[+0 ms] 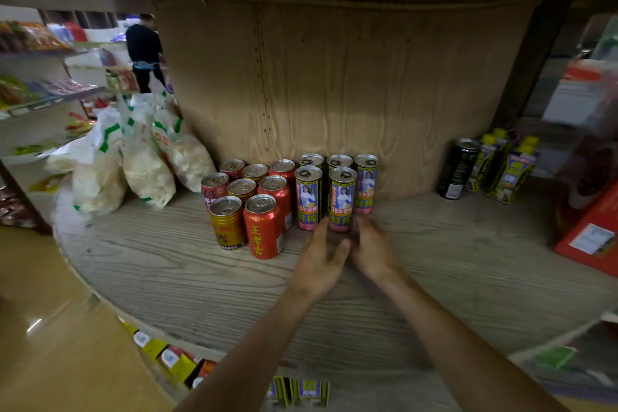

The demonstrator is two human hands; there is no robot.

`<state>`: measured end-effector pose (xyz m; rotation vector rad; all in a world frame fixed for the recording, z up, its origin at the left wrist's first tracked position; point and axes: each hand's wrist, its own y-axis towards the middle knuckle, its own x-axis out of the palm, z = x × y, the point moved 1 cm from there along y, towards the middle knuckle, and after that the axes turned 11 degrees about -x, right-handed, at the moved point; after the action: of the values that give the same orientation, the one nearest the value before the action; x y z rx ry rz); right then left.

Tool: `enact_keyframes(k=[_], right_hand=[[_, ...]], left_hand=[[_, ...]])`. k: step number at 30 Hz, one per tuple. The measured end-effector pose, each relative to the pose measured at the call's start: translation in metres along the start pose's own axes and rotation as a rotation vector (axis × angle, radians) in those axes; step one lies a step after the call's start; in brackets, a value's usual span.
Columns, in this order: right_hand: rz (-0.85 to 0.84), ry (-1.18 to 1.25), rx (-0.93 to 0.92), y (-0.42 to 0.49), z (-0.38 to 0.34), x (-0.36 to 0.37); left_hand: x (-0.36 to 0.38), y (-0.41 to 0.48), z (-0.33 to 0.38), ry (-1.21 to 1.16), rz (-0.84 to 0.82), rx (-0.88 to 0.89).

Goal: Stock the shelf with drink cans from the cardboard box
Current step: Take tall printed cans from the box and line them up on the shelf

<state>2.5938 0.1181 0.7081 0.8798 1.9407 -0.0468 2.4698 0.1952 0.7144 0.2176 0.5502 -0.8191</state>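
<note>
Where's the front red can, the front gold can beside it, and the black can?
front red can (264, 231), head view, middle of its red side.
front gold can (228, 227), head view, middle of its gold side.
black can (455, 174), head view, middle of its dark side.

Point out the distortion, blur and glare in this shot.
Head view: the wide-angle lens bows the shelf board into a curve; head view, far right: the red box is smeared by blur; head view, lower left: a small glare streak sits on the floor; head view, centre: the tall cans are sharp.
</note>
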Motion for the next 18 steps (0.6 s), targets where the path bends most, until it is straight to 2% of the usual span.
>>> enact_keyframes(k=[4, 12, 15, 18], right_hand=[[-0.014, -0.17, -0.027, -0.043, -0.011, -0.011], [0.102, -0.325, -0.024, -0.171, -0.044, -0.042], [0.215, -0.413, -0.047, -0.226, -0.053, -0.052], [0.225, -0.427, 0.044, -0.286, -0.045, -0.051]], left_hand=[[-0.016, -0.03, 0.011, 0.188, 0.053, 0.137], [-0.009, -0.116, 0.014, 0.414, -0.029, 0.426], [0.007, -0.153, 0.008, 0.439, -0.106, 0.512], [0.031, -0.19, -0.003, 0.441, -0.192, 0.631]])
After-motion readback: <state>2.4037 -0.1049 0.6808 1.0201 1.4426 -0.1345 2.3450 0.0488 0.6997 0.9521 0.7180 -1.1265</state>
